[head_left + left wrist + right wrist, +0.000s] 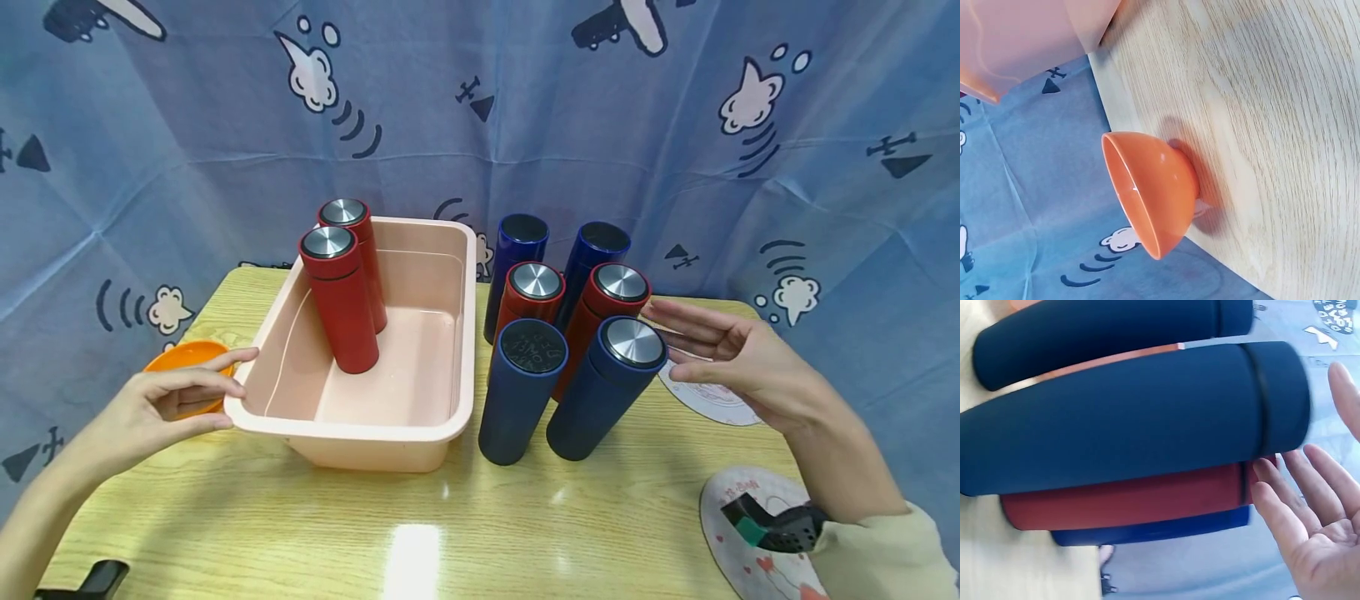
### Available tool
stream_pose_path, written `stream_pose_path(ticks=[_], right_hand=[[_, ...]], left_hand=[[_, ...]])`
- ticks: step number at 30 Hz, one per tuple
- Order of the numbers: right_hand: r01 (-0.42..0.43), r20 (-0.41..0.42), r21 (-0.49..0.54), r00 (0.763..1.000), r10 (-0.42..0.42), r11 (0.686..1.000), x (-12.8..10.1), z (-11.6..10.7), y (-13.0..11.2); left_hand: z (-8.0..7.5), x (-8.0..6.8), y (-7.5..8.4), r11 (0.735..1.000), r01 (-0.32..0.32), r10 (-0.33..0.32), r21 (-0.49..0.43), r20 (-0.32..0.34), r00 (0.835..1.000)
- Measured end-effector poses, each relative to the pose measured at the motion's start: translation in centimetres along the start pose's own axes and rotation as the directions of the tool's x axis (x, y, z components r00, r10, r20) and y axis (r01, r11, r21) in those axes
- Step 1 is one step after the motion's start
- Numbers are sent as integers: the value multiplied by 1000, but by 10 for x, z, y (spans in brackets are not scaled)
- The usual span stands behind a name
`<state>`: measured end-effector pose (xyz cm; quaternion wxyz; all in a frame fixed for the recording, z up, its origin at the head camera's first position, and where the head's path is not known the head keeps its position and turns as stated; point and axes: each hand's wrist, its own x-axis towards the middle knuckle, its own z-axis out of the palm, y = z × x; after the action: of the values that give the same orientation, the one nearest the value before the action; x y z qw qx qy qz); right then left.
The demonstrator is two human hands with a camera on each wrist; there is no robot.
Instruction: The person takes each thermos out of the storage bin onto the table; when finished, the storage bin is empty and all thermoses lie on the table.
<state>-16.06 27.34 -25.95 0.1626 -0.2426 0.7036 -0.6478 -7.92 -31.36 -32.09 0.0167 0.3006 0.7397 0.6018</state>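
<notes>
Two red thermos bottles [343, 304] with silver lids stand at the left inside a pale pink plastic tub [427, 432]. My left hand [180, 392] holds the tub's left rim near its front corner; the left wrist view does not show that hand. Right of the tub stand a dark blue bottle with a black lid [517, 408], a dark blue bottle with a silver lid [592, 408], two red bottles [581, 337] and two shiny blue bottles [517, 250] at the back. Beside the right-hand bottles is my right hand [727, 358], fingers extended and thumb apart, holding nothing.
An orange bowl [1160, 187] stands on the wooden table [300, 525] left of the tub, partly behind my left hand. Pale printed mats [738, 517] lie at the right. A blue patterned curtain [450, 100] hangs behind the table.
</notes>
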Motion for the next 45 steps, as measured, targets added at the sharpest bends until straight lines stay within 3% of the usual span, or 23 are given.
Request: stream_pose_path(ticks=[5, 10, 16, 26, 33, 38, 45], right_hand=[[25, -8, -30, 1000, -25, 999, -6, 0, -20], [12, -45, -84, 999, -16, 996, 2, 6, -44], [14, -55, -125, 998, -21, 992, 29, 21, -74], [-98, -112, -223, 991, 75, 970, 82, 61, -111], [-70, -58, -171, 996, 61, 983, 116, 80, -116], [-108, -42, -136, 994, 103, 985, 144, 93, -110], [-136, 2, -84, 991, 137, 987, 185, 122, -111]], left_hand=[[0, 2, 0, 1000, -14, 14, -17, 11, 1000], [1, 2, 0, 1000, -4, 4, -17, 2, 1000], [1, 0, -1, 999, -31, 31, -37, -13, 999], [2, -1, -3, 995, -80, 79, -62, -6, 997], [2, 0, -2, 997, -60, 59, -51, -8, 998], [4, 2, -2, 999, -20, 20, -33, -4, 1000], [3, 1, 2, 999, -34, 34, -27, -1, 999]])
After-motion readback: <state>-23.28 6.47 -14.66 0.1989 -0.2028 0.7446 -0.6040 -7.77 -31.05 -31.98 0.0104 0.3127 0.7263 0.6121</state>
